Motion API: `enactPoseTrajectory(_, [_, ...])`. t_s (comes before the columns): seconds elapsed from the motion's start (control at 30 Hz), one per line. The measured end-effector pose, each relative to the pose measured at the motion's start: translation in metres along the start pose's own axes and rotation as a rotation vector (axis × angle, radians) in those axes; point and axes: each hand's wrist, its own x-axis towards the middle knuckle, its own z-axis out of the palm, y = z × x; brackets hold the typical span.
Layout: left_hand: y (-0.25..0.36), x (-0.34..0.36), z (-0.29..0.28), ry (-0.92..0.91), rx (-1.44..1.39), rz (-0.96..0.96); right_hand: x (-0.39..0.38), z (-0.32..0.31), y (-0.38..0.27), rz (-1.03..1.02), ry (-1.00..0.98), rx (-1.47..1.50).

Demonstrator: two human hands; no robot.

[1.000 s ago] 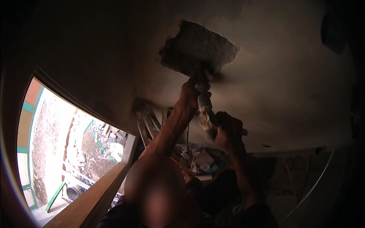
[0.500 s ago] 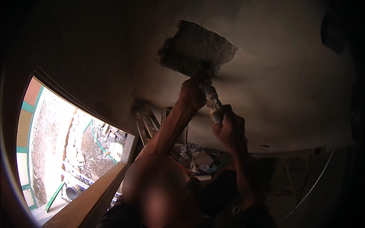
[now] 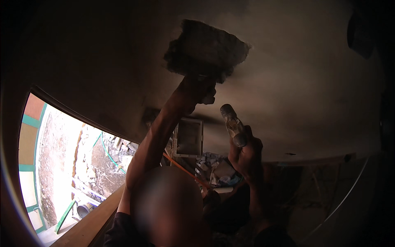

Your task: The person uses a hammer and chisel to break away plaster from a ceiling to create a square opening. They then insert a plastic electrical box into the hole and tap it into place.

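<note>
My left hand (image 3: 187, 96) is raised and closed at the lower edge of a rough, broken-out recess (image 3: 210, 45) in a pale plastered surface. In that fist is what looks like a short chisel (image 3: 210, 100). Its blunt end pokes out toward the hammer, while its tip is lost in shadow. Lower and to the right, my right hand (image 3: 247, 154) grips a hammer by its handle, which the fingers mostly hide. The worn metal hammer head (image 3: 233, 124) is apart from the chisel, with a gap between them.
A bright opening (image 3: 82, 164) at left shows rubble, a green hose and a bucket (image 3: 84, 210). Along its edge runs a wooden board (image 3: 88, 226). Below my hands are a pale rectangular frame (image 3: 189, 137) and a heap of debris (image 3: 216, 168). A white cable (image 3: 347, 195) hangs at right.
The hammer has drawn back down and away from my left hand, where its head was close before. My left hand has shifted slightly left in the view.
</note>
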Motion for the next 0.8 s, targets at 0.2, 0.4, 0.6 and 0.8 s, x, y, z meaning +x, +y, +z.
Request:
enactPoseTrajectory(0.2, [0.0,0.028,0.005,-0.153,-1.077,-0.441,0.006,-0.003,0.003,-0.054,0.096,0.064])
enactPoseTrajectory(0.4, [0.045,0.022,-0.031,-0.103,-0.64,-0.558,0.016,0.008,-0.013,-0.09,0.049,0.109])
enactPoseTrajectory(0.6, [0.026,0.014,-0.034,-0.09,-0.359,-0.273,0.015,0.009,-0.018,-0.084,0.055,0.13])
enactPoseTrajectory(0.8, [0.04,0.021,-0.029,-0.003,-0.618,-0.579,0.013,0.01,-0.022,-0.117,0.041,0.192])
